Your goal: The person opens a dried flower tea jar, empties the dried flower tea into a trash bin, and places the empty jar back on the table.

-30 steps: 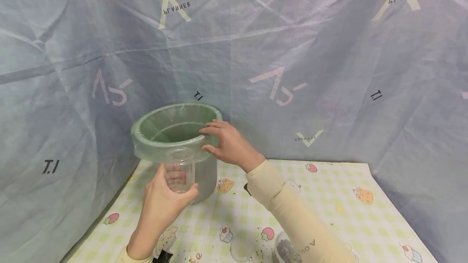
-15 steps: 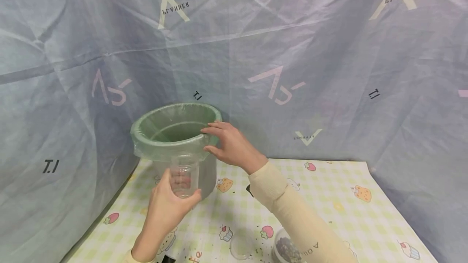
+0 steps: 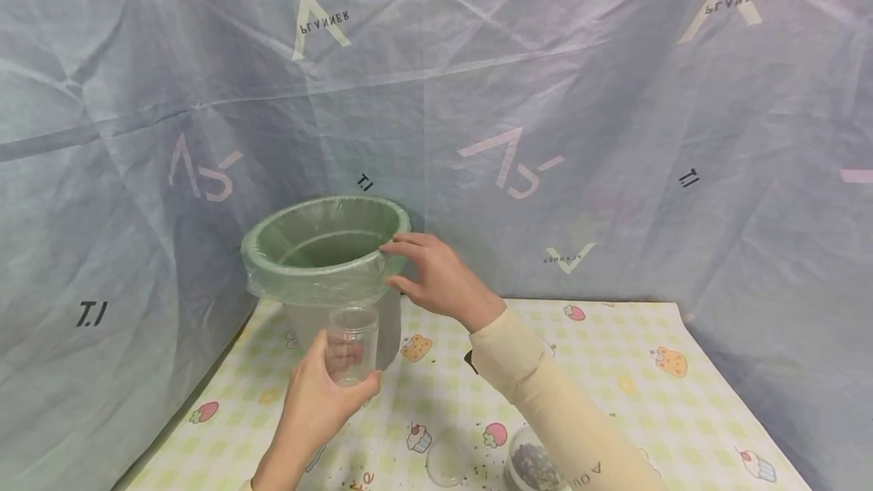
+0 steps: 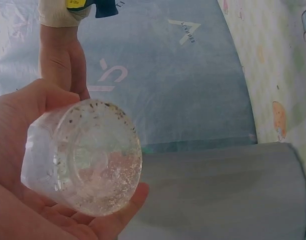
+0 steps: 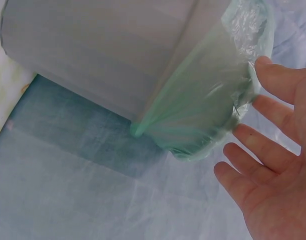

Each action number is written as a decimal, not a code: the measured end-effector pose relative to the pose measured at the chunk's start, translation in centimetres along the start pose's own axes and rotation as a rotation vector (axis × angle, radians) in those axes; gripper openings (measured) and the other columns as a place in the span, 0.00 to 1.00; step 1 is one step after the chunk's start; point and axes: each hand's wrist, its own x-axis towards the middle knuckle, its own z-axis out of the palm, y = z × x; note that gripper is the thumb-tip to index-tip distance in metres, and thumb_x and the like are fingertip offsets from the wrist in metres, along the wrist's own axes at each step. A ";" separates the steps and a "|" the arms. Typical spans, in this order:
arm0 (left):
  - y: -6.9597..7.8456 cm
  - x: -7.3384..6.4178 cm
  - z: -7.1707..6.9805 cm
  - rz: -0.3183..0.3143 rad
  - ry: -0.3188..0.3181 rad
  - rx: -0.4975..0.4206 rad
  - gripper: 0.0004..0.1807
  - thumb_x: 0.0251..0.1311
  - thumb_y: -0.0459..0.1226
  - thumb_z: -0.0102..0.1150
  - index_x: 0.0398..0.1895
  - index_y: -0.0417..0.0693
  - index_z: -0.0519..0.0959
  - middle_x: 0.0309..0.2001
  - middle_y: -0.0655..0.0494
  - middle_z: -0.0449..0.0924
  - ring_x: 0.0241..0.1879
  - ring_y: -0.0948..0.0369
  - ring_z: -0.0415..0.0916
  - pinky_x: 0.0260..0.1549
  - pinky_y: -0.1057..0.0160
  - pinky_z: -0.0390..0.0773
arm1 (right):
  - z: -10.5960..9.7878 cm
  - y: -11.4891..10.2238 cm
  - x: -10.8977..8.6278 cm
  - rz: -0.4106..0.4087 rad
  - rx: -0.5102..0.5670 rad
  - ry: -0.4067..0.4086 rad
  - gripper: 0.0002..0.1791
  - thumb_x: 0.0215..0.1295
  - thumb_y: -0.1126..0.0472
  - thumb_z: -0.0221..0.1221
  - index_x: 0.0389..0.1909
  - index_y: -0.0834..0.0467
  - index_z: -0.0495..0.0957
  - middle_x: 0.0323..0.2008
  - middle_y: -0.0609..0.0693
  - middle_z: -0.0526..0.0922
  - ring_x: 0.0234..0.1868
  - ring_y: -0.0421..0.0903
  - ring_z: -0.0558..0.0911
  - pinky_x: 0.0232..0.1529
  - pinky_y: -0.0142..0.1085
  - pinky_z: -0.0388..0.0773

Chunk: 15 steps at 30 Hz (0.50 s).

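Note:
My left hand grips a clear plastic jar round its side, in front of the bin. The left wrist view shows dark specks and fine crumbs at the end of the jar turned to the camera. A grey bin stands behind it, with a green plastic liner folded over the rim. My right hand is at the right of the rim, fingers spread and slightly bent. Its thumb and fingertips are at the liner's edge; whether they touch it is unclear.
Near the table's front lie a clear round lid and scattered dark crumbs. A tub of dark pieces sits beside them, partly behind the right sleeve. Grey-blue cloth hangs behind the checked tablecloth.
My left hand has come down and to the right with the jar, away from the bin's rim. The right hand has shifted slightly right along the rim.

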 end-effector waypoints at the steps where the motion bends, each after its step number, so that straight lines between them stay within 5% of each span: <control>1: -0.1 0.0 0.1 0.002 -0.003 -0.003 0.36 0.52 0.49 0.79 0.60 0.50 0.70 0.54 0.53 0.85 0.57 0.47 0.82 0.56 0.37 0.79 | 0.0 0.0 -0.1 -0.001 0.000 0.001 0.25 0.68 0.52 0.68 0.65 0.51 0.80 0.68 0.56 0.77 0.69 0.53 0.75 0.67 0.48 0.74; 9: -1.1 -0.4 0.8 0.025 -0.032 -0.013 0.39 0.50 0.49 0.80 0.63 0.51 0.70 0.57 0.50 0.85 0.61 0.41 0.79 0.54 0.29 0.76 | -0.3 0.3 -0.9 -0.011 -0.018 0.037 0.25 0.67 0.53 0.70 0.65 0.52 0.80 0.65 0.54 0.79 0.67 0.52 0.76 0.67 0.46 0.74; 15: -1.8 -0.5 1.2 -0.008 -0.052 0.008 0.42 0.48 0.52 0.81 0.63 0.49 0.70 0.57 0.50 0.84 0.60 0.42 0.79 0.52 0.34 0.79 | -0.4 0.5 -1.9 -0.003 -0.016 0.043 0.26 0.67 0.54 0.69 0.66 0.54 0.80 0.66 0.57 0.78 0.68 0.54 0.76 0.67 0.48 0.73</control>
